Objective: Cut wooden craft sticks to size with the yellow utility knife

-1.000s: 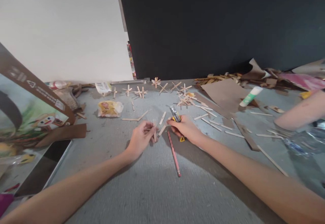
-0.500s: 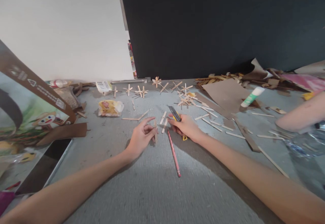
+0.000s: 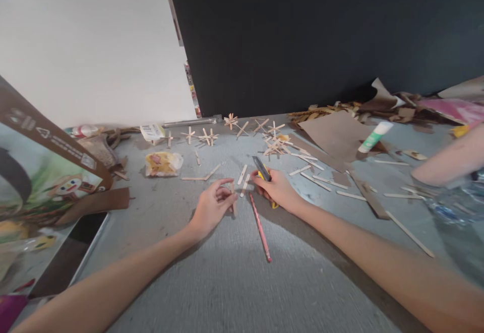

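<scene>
While the left hand (image 3: 212, 208) bends over a wooden stick (image 3: 234, 206), its grip is loosely closed, thumb and fingertips at the wood, forefinger reaching past. Cannot tell whether that stick lies flat on the counter (image 3: 212, 287) or is lifted slightly.

Right hand (image 3: 280, 190): grip closed around a yellow-and-dark utility knife (image 3: 261, 169), front end pointing forward, away from the body. Blade exposure too small to judge.

Between the hands, two short sticks (image 3: 242, 174) lie near each other; a pink pencil (image 3: 260, 229) lies just nearer the wearer. Crossed sticks (image 3: 276, 145) sit farther off.

Handling, my judgement: thin wood wants a firm pinch near its middle, flat to the surface, so it neither rolls nor snaps. The left fingertips are best kept out of the knife's line. Light, repeated pressure should suit such wood better than one hard push. With the knife unused, blade drawn in would be safer, the knuckles being so near the short pieces.
</scene>
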`<state>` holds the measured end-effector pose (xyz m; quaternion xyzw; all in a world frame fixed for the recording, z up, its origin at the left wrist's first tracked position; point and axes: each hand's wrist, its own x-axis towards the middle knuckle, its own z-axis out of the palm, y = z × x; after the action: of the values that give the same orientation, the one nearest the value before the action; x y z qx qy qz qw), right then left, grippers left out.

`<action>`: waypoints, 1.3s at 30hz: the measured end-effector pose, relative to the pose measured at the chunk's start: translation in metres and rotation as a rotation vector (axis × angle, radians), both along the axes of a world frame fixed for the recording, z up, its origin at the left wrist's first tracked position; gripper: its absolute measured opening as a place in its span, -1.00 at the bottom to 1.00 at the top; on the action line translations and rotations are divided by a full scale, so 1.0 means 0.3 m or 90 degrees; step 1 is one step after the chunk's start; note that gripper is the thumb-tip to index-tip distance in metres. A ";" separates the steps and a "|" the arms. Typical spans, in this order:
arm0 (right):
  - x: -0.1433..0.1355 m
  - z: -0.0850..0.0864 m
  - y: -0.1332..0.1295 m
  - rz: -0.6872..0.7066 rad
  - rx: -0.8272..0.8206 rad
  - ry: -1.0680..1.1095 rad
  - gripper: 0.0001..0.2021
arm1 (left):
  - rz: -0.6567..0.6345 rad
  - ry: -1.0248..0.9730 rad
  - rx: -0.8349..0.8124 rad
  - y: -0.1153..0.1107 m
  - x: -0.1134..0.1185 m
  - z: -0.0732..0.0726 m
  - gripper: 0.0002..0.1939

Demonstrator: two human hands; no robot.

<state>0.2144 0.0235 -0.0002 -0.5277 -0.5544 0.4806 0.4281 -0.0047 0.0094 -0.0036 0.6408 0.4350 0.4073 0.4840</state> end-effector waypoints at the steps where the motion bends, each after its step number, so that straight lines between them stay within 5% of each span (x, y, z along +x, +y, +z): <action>1: 0.000 -0.002 0.000 -0.001 0.002 0.000 -0.73 | 0.000 0.001 0.003 0.001 0.000 -0.002 -0.46; 7: 0.002 -0.012 0.001 0.003 0.014 -0.006 -0.68 | -0.014 0.037 0.045 0.001 -0.001 -0.015 -0.54; 13: 0.005 -0.011 0.000 0.010 0.027 -0.015 -0.69 | -0.013 0.229 0.164 -0.036 0.005 0.001 -0.69; 19: 0.007 -0.014 -0.003 0.009 0.027 -0.026 -0.72 | -0.027 0.259 0.179 -0.039 0.004 0.016 -0.62; 26: 0.013 -0.008 0.000 0.009 0.026 -0.067 -0.72 | -0.019 0.396 0.349 -0.039 0.001 0.004 -0.76; 33: 0.086 0.058 0.029 -0.091 0.120 -0.470 -0.65 | -0.061 0.483 0.366 -0.032 -0.014 0.004 -0.79; 39: 0.103 0.031 0.018 -0.139 0.198 -0.828 -0.68 | -0.180 0.471 0.336 -0.012 -0.028 0.056 -0.56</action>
<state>0.2453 0.0290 0.0090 -0.6946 -0.7055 -0.0664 0.1243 -0.0132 0.0056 0.0133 0.8968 0.3682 0.1785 0.1682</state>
